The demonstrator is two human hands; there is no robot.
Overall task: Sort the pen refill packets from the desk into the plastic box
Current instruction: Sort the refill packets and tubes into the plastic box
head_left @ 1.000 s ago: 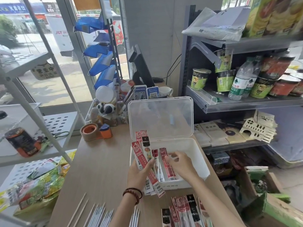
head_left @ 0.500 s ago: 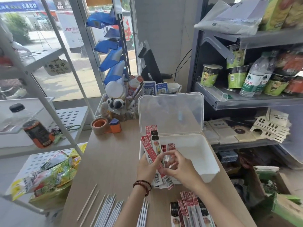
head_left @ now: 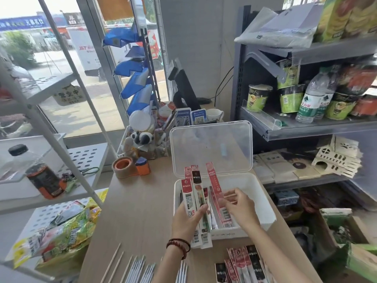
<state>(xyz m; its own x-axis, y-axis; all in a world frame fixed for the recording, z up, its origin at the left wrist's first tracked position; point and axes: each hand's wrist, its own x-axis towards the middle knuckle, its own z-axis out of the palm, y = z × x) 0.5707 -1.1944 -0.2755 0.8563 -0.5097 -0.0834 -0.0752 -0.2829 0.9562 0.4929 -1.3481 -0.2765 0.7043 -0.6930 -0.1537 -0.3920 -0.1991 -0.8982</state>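
Holding a fanned bundle of pen refill packets (head_left: 193,203) upright over the near left corner of the plastic box (head_left: 263,201), left hand (head_left: 188,219) clamped round them. Pinching a single red packet (head_left: 217,193) just right of the bundle, right hand (head_left: 240,207) over the box interior. Standing behind the box, its clear lid (head_left: 212,148), raised. Lying on the counter (head_left: 138,201) near the box's front edge, more packets (head_left: 242,264).
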